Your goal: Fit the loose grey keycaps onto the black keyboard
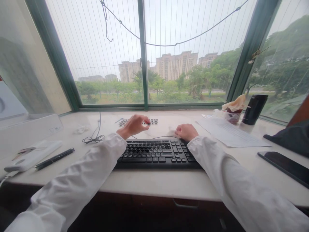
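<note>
A black keyboard (156,159) lies in front of me; its upper rows look bare of keycaps, while wide and right-hand keys still have theirs. Above its back edge, my left hand (135,125) pinches a small dark keycap (148,123) between thumb and finger. Just behind that hand, several loose keycaps (154,121) are set out in rows on the white tabletop. My right hand (187,131) is closed over the keyboard's back right corner. A white wipe (172,132), blurred, shows at its fingertips, so it seems gripped there.
On the left are a coiled cable (93,139), a black pen (55,159), a white power bank (30,156) and a clear plastic box (29,129). On the right lie paper sheets (231,132), a cup (233,115), a black bottle (255,109) and a phone (285,166).
</note>
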### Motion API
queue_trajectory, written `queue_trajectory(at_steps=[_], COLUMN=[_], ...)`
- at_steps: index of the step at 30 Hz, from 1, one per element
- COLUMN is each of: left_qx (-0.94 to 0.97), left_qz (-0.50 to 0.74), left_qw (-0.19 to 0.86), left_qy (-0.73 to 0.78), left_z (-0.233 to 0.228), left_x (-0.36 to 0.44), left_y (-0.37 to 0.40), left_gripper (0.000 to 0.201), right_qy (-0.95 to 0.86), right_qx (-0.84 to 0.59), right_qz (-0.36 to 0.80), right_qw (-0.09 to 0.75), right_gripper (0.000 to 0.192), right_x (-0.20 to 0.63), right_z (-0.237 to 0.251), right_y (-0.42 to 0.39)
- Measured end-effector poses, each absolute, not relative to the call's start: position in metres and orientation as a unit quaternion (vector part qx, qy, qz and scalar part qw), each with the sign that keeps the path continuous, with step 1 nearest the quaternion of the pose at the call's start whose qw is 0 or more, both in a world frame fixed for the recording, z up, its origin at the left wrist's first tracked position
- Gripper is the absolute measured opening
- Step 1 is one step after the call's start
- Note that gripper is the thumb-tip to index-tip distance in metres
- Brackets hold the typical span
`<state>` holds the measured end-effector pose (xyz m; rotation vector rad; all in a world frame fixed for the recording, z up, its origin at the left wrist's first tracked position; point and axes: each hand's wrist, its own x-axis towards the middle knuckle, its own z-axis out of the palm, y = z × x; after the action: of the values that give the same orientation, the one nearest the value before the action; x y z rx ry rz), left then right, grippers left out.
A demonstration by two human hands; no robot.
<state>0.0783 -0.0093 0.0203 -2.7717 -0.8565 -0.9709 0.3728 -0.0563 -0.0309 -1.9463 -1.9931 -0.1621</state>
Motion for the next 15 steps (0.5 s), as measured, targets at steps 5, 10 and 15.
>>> queue_trajectory(at_steps=[5, 10, 15], left_qx=[-0.890, -0.876, -0.872], left_qz=[-0.385, -0.417, -0.420], left_qw=[0.005, -0.015, -0.024], left_qy=[-0.244, -0.240, -0.252], left_z=[0.008, -0.005, -0.009], left_x=[0.091, 0.102, 0.107], left_y=[-0.039, -0.048, -0.055], left_gripper=[0.012, 0.010, 0.009], right_qy=[-0.692, -0.672, -0.682], right_qx=[-0.643, -0.498, -0.464], right_qz=[0.013, 0.282, 0.341], right_qw=[0.328, 0.469, 0.450], right_gripper=[0.032, 0.046, 0.049], right_x=[0.352, 0.318, 0.302], right_z=[-0.015, -0.008, -0.015], right_y=[-0.067, -0.081, -0.086])
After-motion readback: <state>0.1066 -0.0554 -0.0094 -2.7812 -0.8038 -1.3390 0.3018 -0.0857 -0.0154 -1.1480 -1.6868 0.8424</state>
